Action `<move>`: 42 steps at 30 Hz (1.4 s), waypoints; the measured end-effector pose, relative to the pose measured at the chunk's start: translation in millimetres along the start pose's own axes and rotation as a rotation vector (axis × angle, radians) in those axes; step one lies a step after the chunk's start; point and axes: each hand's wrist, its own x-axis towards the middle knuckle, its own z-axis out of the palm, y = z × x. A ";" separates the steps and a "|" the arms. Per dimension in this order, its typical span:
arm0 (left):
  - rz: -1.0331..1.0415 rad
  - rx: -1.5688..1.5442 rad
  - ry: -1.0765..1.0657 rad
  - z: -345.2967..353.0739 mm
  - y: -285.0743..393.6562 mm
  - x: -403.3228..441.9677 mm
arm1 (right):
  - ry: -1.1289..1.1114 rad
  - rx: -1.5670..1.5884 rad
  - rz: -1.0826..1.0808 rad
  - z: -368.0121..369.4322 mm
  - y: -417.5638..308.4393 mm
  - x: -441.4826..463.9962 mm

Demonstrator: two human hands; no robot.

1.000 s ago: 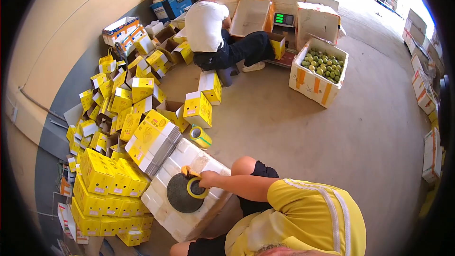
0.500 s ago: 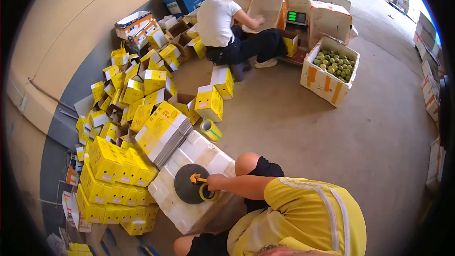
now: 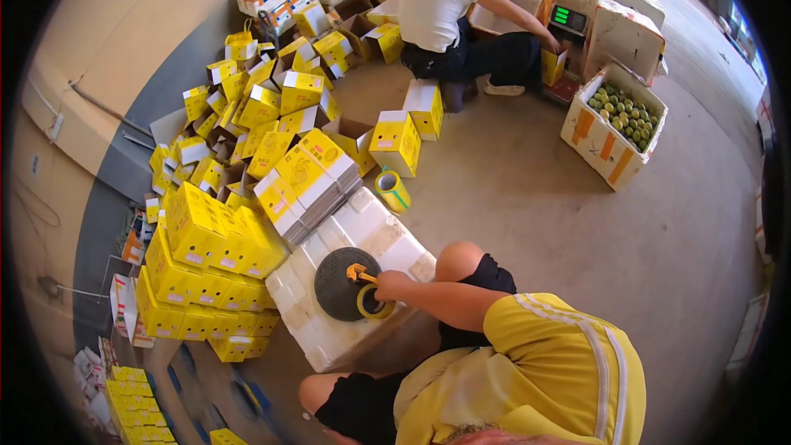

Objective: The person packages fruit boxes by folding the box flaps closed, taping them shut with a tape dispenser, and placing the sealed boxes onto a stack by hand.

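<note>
Beyond the hand gripping a tape dispenser, a foam box holds fruit.

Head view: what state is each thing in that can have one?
Bare right hand: closed on orange tape dispenser
Flat yellow-and-white cardboard cartons: folded, stacked
Stacked yellow cardboard boxes: closed
White foam box with round green fruit: open
Black digital scale display: lit green
</note>
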 end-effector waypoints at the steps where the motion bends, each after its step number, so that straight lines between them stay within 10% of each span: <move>1: -0.004 0.001 -0.009 2.9 -2.1 0.2 | 0.026 0.014 0.002 -0.4 -0.6 1.6; 20: 0.018 0.065 -0.109 5.3 -6.3 64.2 | 0.142 0.243 -0.174 -7.6 -9.0 8.7; 30: -0.044 0.091 -0.164 19.4 -21.0 87.4 | 0.241 1.145 -0.510 -99.1 11.2 -37.2; 42: -0.108 0.089 -0.154 56.5 14.5 83.1 | 0.705 0.626 -0.026 -154.2 268.8 -11.1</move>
